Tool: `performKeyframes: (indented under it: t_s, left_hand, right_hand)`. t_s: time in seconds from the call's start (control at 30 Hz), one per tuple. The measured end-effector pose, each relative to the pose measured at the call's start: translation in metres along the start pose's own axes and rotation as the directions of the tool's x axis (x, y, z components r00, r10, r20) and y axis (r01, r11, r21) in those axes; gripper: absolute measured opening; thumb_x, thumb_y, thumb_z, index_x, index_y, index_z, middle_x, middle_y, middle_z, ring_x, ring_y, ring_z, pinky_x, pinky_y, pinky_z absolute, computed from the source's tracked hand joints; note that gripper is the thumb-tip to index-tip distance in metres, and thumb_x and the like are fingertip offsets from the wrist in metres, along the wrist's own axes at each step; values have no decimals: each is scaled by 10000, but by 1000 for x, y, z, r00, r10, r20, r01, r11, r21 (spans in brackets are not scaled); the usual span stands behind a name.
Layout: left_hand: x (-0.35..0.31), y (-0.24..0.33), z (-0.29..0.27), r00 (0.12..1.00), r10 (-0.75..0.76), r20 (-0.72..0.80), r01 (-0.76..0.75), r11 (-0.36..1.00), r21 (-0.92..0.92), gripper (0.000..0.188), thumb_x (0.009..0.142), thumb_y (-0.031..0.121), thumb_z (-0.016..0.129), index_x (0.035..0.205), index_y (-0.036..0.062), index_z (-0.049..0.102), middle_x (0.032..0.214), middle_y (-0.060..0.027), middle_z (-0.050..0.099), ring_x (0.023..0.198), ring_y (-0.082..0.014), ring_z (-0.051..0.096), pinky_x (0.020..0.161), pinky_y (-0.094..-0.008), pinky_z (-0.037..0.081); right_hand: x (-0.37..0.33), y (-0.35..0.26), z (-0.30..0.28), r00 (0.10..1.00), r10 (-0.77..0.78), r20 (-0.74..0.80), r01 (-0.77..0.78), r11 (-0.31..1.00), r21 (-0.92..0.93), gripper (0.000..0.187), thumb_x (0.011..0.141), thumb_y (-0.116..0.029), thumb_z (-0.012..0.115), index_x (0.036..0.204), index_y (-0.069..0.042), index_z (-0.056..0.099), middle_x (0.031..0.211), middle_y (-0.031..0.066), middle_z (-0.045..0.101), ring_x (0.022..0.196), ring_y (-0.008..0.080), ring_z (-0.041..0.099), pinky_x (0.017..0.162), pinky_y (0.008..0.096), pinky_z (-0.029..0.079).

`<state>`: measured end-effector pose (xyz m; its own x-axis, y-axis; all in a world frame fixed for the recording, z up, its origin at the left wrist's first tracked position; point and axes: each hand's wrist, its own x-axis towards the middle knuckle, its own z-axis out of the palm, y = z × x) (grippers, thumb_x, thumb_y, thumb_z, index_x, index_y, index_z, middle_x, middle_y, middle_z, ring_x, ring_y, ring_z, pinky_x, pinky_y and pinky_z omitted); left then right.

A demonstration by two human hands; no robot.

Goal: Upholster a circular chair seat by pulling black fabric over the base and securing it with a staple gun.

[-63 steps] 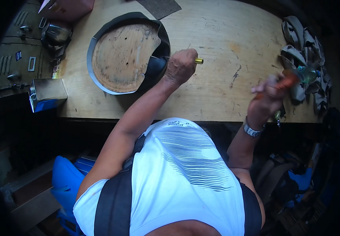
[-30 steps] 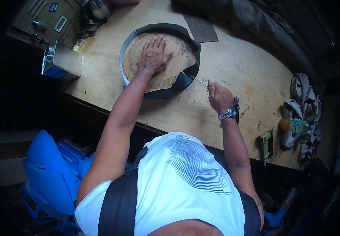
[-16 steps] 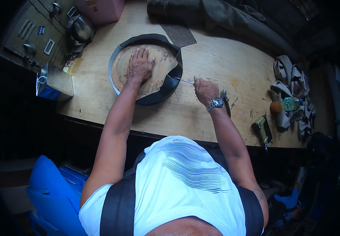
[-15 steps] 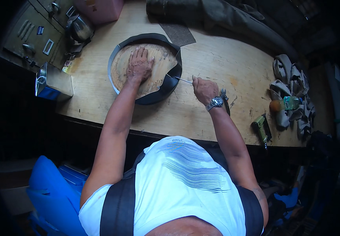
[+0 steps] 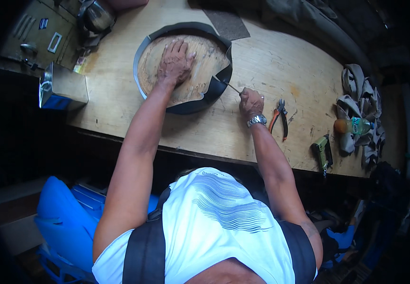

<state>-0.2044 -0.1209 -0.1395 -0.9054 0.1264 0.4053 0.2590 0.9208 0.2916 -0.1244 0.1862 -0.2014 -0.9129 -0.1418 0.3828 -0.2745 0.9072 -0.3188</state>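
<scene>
Wooden disc, upper center-left of frame: round, pale brown, worn, with dark stains and an uneven right edge. Dark band stands around it like a wall, grayish on the left side, black at lower right, creased and folded inward on the right. Left hand flat on the disc, fingers slightly spread. Right hand, center of frame, fingers curled tight around 1 thin-shafted tool; shaft points up-left to the band's fold. Tool's handle hidden in the fist; can't tell if the tip pierces the band. Part of the disc is covered by the left hand.

Surface is scratched wood. Pliers, 2 handles, just right of the right wrist. Green tool near the front edge, lower right; bottle on crumpled cloth at far right. Metal can at left. Kettle-like vessel, upper left, dim.
</scene>
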Motion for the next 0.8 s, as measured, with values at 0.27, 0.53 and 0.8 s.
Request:
performKeyframes:
  t_s: [0.27, 0.53, 0.8]
  left_hand:
    - [1, -7, 11, 1000, -29, -8, 29, 999, 31, 512, 1027, 393, 462, 1376, 28, 546, 1486, -194, 495, 1420, -365, 415, 1203, -498, 290]
    - [12, -1, -1, 999, -31, -13, 28, 979, -203, 518, 980, 511, 552, 1145, 44, 702, 1281, -193, 623, 1272, -363, 527, 1100, -512, 364]
    - [-1, 68, -3, 936, 136, 325, -12, 934, -356, 429, 877, 507, 713, 992, 93, 736, 1525, -148, 470, 1474, -410, 298, 1185, -650, 168]
  right_hand:
    - [-72, 4, -69, 941, 254, 226, -251, 967, -39, 361, 1006, -344, 540, 760, -108, 658, 784, 133, 650, 813, 339, 623, 745, 506, 464]
    - [-109, 39, -85, 824, 534, -190, -565, 798, -210, 612, 837, -538, 743, 1202, -80, 562, 1347, 157, 481, 1252, 370, 462, 1004, 561, 389]
    - [-88, 89, -79, 819, 566, 98, -501, 787, -360, 428, 919, -416, 612, 1110, -33, 596, 1257, 228, 551, 1148, 421, 536, 935, 531, 461]
